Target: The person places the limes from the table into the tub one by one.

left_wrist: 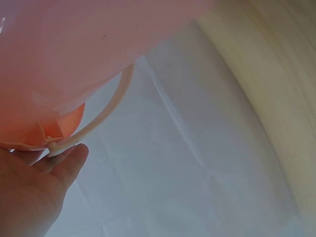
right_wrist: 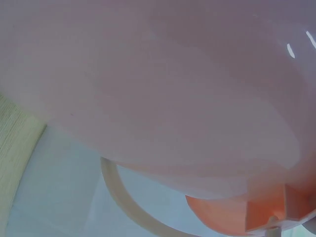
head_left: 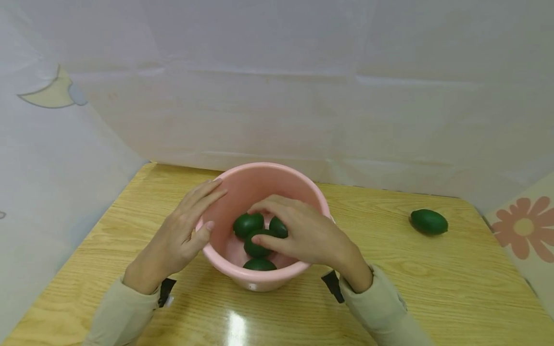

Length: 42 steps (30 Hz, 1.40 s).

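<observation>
A pink bucket [head_left: 268,275] stands on the table with several dark green limes [head_left: 258,243] inside. My right hand [head_left: 309,233] reaches over the bucket's right rim, thumb and fingers spread apart above the limes. It partly covers one lime [head_left: 278,227]; whether the fingertips touch any is unclear. On the left, my left hand [head_left: 177,230] rests against the bucket's rim with its fingers nearly straight. The left wrist view shows the left fingers [left_wrist: 71,165] beside the bucket's handle [left_wrist: 106,111]. In the right wrist view the bucket wall [right_wrist: 163,98] fills most of the picture, hiding the right hand's work.
One more lime [head_left: 429,222] lies on the wooden table [head_left: 381,288] to the right of the bucket. A pale sheet [head_left: 259,96] hangs behind the table and along its sides, with a moon print at left and a flower print at right.
</observation>
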Available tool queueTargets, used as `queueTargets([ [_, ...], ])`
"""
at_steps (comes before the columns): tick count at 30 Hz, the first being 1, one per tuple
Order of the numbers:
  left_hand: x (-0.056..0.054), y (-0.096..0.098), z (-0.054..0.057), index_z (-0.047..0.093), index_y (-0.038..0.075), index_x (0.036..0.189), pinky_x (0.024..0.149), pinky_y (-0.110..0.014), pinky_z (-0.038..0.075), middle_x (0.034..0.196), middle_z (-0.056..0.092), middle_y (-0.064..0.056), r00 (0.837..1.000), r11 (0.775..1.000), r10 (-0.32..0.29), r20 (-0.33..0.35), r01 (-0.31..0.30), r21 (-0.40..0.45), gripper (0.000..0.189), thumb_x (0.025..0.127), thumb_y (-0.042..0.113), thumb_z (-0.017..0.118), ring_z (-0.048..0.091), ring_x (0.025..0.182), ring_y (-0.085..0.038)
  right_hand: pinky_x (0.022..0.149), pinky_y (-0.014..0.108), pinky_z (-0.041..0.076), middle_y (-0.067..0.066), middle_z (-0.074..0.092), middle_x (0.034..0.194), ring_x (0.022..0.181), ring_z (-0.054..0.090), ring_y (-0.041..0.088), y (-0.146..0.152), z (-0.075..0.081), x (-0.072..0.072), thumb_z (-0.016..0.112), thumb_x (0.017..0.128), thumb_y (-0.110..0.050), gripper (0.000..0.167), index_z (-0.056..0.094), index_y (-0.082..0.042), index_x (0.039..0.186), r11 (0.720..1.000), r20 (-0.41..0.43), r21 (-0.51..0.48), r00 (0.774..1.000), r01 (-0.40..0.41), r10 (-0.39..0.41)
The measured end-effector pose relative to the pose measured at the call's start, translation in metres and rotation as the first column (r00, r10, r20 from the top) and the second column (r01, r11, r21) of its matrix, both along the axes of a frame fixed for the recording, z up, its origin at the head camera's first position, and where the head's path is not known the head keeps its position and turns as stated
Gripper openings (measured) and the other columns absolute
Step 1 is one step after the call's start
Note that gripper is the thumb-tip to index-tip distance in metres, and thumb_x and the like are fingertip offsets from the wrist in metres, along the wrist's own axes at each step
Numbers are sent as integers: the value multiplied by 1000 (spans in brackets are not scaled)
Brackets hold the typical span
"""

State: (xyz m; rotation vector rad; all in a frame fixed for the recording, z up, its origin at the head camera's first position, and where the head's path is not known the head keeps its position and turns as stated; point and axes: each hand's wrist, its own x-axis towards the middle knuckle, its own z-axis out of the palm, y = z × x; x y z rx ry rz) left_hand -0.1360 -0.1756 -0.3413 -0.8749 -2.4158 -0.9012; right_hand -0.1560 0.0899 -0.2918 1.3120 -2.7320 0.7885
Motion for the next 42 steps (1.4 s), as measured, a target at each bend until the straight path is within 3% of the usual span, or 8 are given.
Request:
queueTargets([
  [4,1,-1,2,44,10,150,121,-40,28,160,35,-7,1000,1000,10,27,-10,-20,57,93,12,48,30,149,-26,92,26,50,-12,64,114,100,57,3,0,0,0,69,92,-37,37,62,-19,123,1000,-17,-20,1000,11,-11],
  [8,2,-2,2,44,11,150,122,-41,27,160,35,-6,999,1000,15,42,-14,-28,57,93,13,49,29,149,-25,90,25,50,-13,64,112,99,58,2,-1,0,1,68,92,-38,35,63,-20,122,999,-30,-34,999,26,-27],
  [13,1,-2,1,44,10,149,122,-38,26,159,36,-7,1000,1000,10,26,-10,-18,56,93,11,48,30,149,-26,92,26,51,-12,65,114,102,59,2,-1,-1,1,68,92,-35,35,64,-18,122,996,-52,-81,997,47,-52],
  [18,1,0,2,45,9,148,123,-28,22,159,37,-6,1000,1000,5,2,-5,4,56,92,11,47,31,149,-26,97,28,51,-7,67,115,109,62,5,0,-1,1,68,93,-33,33,64,-15,120,988,-104,-130,990,83,-97],
  [21,1,0,2,46,9,148,122,-29,23,159,37,-6,1000,1000,6,4,-6,4,56,92,10,47,31,148,-26,98,29,51,-6,67,115,110,62,7,0,0,1,68,92,-33,34,64,-14,120,986,-116,-134,987,100,-116],
  [26,1,0,2,45,9,149,122,-37,27,159,37,-6,1000,1000,10,19,-10,-9,57,92,10,48,31,149,-26,100,31,50,-4,68,116,112,62,9,3,2,2,68,92,-32,34,65,-13,120,984,-113,-150,987,101,-119],
  [34,0,1,0,47,7,147,123,-25,19,159,38,-8,1000,1000,-5,-7,5,14,55,92,11,47,32,148,-30,106,35,48,-4,66,124,121,59,12,21,4,3,75,88,-25,40,63,-15,125,975,-96,-202,988,97,-118],
  [42,0,1,1,48,6,146,122,-22,18,159,38,-9,1000,1000,-3,-7,3,14,54,92,10,48,32,148,-30,110,40,45,-4,63,132,131,54,17,39,5,4,76,87,-23,46,62,-17,130,966,-80,-246,991,81,-103],
])
